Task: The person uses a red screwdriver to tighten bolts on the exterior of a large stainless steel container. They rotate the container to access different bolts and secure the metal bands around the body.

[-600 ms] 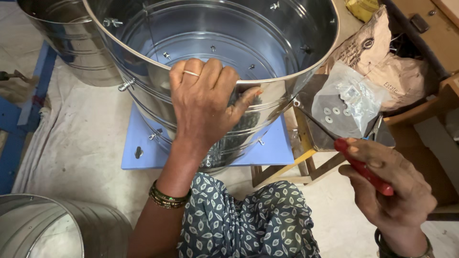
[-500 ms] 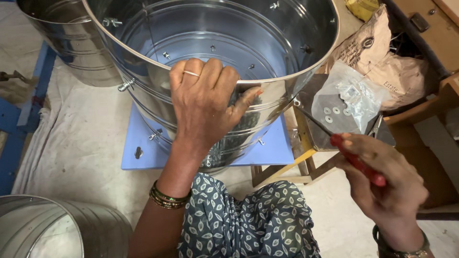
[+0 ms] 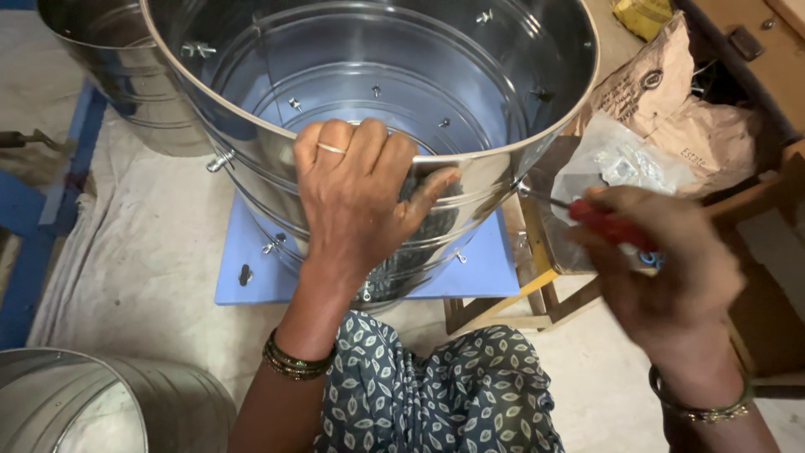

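A large shiny steel drum with small bolts through its wall stands tilted on a blue board. My left hand lies flat against the drum's outer wall just under the rim, fingers hooked over the edge. My right hand grips a red-handled screwdriver; its thin shaft points left and its tip touches a bolt on the drum's right side.
A second steel drum stands at the back left, a third at the bottom left. Right of the drum are a clear bag of small hardware, brown paper bags and a wooden stool. Patterned cloth covers my knee.
My right hand has risen and moved left, bringing the screwdriver tip onto the bolt at the drum's right side. My left hand stays on the drum wall.
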